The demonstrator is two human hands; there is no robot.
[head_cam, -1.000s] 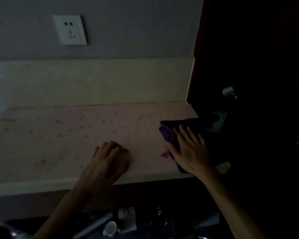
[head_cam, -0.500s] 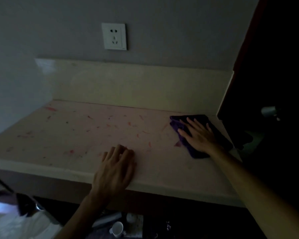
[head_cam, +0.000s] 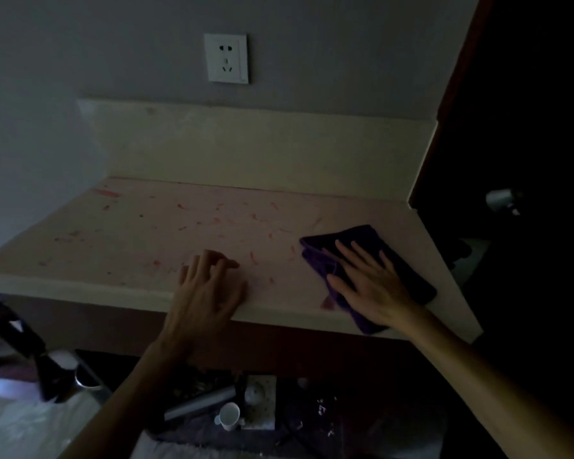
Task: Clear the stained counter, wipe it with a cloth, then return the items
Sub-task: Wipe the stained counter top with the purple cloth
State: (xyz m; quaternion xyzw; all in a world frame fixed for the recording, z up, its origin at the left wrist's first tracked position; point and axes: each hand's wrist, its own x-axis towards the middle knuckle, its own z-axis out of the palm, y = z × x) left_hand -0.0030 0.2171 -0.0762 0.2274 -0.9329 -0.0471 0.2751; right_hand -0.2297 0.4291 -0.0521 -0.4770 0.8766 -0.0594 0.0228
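Wiping is the step in hand, by my reckoning: the counter (head_cam: 120, 233) is bare of items yet speckled with red stains from nine o'clock through the middle. The right hand (head_cam: 368, 283) lies flat, fingers straight and spread, pressing the purple cloth (head_cam: 395, 256) down at about four o'clock near the front edge. The left hand (head_cam: 209, 286) rests on the front lip at six o'clock, fingers loosely bent, holding nothing. Next, I'd judge, the cloth must sweep leftward across the stains under firm pressure.
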